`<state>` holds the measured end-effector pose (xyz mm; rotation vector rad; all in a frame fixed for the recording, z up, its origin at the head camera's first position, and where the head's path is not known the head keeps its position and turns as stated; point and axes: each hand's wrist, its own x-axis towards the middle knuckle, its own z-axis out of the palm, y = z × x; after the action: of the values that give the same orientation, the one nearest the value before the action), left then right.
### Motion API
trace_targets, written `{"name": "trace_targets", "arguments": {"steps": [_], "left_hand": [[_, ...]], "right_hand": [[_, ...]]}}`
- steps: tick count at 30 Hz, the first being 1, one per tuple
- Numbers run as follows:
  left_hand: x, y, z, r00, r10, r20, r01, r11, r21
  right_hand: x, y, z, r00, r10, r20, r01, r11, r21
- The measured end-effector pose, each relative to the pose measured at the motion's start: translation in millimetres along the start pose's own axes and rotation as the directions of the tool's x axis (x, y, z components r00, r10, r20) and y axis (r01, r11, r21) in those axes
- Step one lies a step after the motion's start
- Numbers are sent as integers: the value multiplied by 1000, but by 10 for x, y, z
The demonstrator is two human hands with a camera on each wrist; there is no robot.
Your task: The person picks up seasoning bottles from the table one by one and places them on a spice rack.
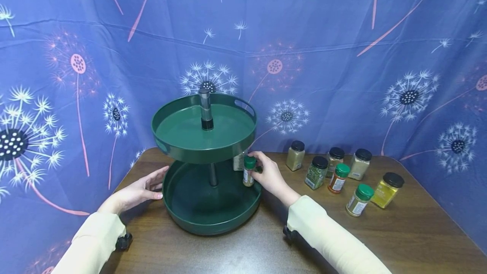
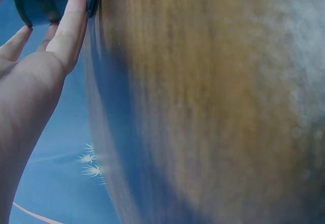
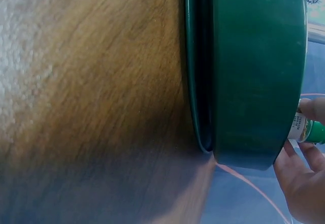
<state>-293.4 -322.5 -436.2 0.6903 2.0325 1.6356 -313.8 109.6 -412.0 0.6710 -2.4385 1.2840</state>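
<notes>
A green two-tier round tray stands on the table, its upper tier (image 1: 179,128) joined to the lower tier (image 1: 201,223) by a metal post (image 1: 206,111). With thumb and fingers my right hand (image 1: 270,176) pinches a small green-capped spice jar (image 1: 249,172), held upright over the right side of the lower tier. The right wrist view shows this jar (image 3: 298,127) just past the tray wall (image 3: 254,71). Another pale jar (image 1: 238,162) stands behind it, partly hidden. My left hand (image 1: 140,189) touches the lower tier's left rim with extended fingers.
Several spice jars stand on the wooden table (image 1: 243,253) to the right, among them a black-capped jar of green herbs (image 1: 316,174), a red-brown jar with a green cap (image 1: 338,179) and a yellow jar (image 1: 386,191). A blue dandelion-patterned cloth (image 1: 323,33) hangs behind.
</notes>
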Motion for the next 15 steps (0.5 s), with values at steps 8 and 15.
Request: {"name": "trace_targets", "arguments": {"steps": [8, 15], "left_hand": [[-3, -31, -31, 999, 44, 23, -44, 999, -15], [-3, -41, -40, 999, 41, 21, -41, 999, -16]], "right_hand": [[3, 11, 8, 1000, -15, -6, 14, 1000, -15], [-1, 8, 15, 1000, -13, -19, 12, 1000, -18]]}}
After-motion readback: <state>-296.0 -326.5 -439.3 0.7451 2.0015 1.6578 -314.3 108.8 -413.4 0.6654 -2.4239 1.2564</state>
